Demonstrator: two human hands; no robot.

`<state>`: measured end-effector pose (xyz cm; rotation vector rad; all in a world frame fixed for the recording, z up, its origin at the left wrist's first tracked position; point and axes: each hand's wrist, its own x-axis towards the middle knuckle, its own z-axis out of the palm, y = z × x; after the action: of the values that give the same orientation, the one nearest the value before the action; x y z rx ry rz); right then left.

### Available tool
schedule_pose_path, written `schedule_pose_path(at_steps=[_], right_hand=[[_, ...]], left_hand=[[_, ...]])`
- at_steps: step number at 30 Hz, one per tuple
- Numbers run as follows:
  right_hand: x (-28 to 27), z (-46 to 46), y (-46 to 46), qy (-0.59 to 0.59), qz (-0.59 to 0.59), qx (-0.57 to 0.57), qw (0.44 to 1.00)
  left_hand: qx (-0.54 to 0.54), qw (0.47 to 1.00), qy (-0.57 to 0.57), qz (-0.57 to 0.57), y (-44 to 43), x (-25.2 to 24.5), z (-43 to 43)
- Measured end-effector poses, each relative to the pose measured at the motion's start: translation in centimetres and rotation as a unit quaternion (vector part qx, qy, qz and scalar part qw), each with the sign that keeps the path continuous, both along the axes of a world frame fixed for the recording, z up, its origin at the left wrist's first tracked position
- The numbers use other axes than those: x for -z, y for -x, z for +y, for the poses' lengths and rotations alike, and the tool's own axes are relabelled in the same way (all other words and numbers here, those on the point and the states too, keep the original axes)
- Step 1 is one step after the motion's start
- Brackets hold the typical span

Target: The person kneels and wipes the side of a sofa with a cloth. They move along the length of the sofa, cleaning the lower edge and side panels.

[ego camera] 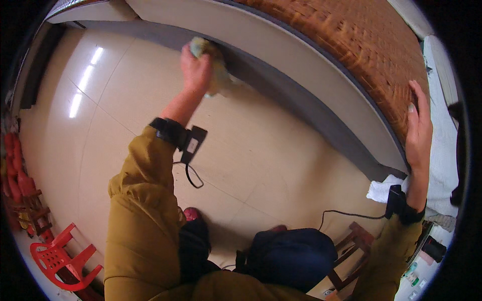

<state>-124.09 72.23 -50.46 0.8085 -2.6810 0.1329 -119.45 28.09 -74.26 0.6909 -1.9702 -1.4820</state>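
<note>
My left hand [196, 69] grips a yellow and pale green cloth [216, 71], blurred at its lower end, beside the grey lower edge of a long couch [278, 41]. My right hand [418, 131] rests with its fingers spread at the right end of the woven brown seat mat [361, 49], next to a white cover [440, 128]. Nothing shows in its grasp. Each wrist wears a black strap with a small device and a cable.
A red plastic chair [62, 256] stands at the lower left, near red objects [17, 169]. A dark wooden stool [352, 252] is beside my knee at the lower right. A white cloth [380, 188] hangs near the couch corner. Beige tiles [241, 150] cover the floor.
</note>
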Motion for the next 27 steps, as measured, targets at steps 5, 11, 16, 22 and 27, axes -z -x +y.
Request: schedule_pose_path(at_steps=[5,11,16,22,27], right_hand=[[0.1,-0.4,-0.1,0.007,0.032,-0.009,0.999],[0.1,-0.1,-0.3,0.024,0.046,-0.031,0.998],[0.3,0.2,-0.1,0.030,0.039,-0.029,0.998],[0.1,0.4,-0.1,0.018,0.023,-0.022,0.999],[0.2,0.3,0.0,0.014,0.009,-0.016,1.000]], left_hand=[[0.120,0.988,-0.067,-0.071,-2.5,-1.0,13.7],[0.301,0.846,-0.412,-0.153,-4.6,-4.3,30.6],[0.291,0.660,-0.686,-0.099,-4.9,-5.3,38.3],[0.187,0.581,-0.786,-0.097,-1.8,-1.1,31.9],[0.101,0.667,-0.728,-0.126,0.3,5.0,22.7]])
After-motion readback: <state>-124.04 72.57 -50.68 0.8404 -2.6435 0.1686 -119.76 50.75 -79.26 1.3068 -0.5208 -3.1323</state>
